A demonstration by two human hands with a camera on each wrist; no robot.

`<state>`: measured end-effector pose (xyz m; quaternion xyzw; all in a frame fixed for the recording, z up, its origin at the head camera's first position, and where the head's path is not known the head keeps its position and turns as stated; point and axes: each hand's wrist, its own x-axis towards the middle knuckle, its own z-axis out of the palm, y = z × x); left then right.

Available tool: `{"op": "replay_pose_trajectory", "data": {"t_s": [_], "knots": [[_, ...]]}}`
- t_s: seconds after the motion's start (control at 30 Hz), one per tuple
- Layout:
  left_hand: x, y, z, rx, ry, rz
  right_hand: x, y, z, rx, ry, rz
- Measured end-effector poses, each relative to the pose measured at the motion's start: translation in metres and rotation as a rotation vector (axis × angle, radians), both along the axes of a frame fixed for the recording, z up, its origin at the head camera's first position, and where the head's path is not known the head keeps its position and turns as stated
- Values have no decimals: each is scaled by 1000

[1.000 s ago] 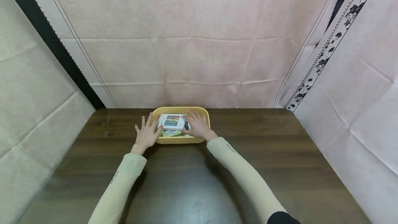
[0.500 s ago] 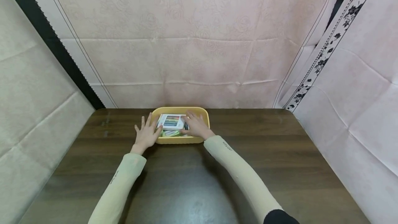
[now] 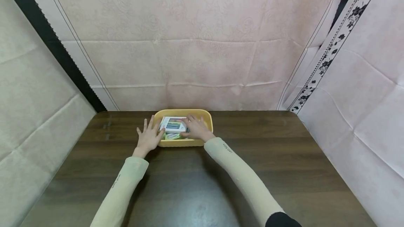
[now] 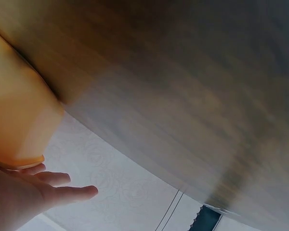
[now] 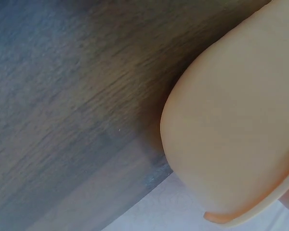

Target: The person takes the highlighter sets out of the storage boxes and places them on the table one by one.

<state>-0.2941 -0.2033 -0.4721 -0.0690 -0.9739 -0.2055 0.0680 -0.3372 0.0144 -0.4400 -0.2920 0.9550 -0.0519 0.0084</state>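
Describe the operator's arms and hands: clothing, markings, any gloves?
No gloves: left hand and right hand are bare. Left sleeve and right sleeve are long, pale cream-green, ending at the wrists. Each has small dark lettering near the cuff, too small to read. Black fabric shows farther up the right arm.

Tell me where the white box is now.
In the head view, left of centre, the white box lies inside the yellow basket, between the left hand and the right hand.
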Motion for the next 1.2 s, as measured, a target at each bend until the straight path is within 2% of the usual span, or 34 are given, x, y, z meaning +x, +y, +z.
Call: {"op": "replay_pose_trajectory", "data": {"t_s": [0.37,0.87,1.2], "knots": [[0,1,0,1,-3,5,-3,-3,1,2,-37,-24],[0,1,1,-17,-3,7,-5,-5,-3,49,6,-36],[-1,0,0,-20,0,13,-5,-5,-3,46,-2,-56]]}}
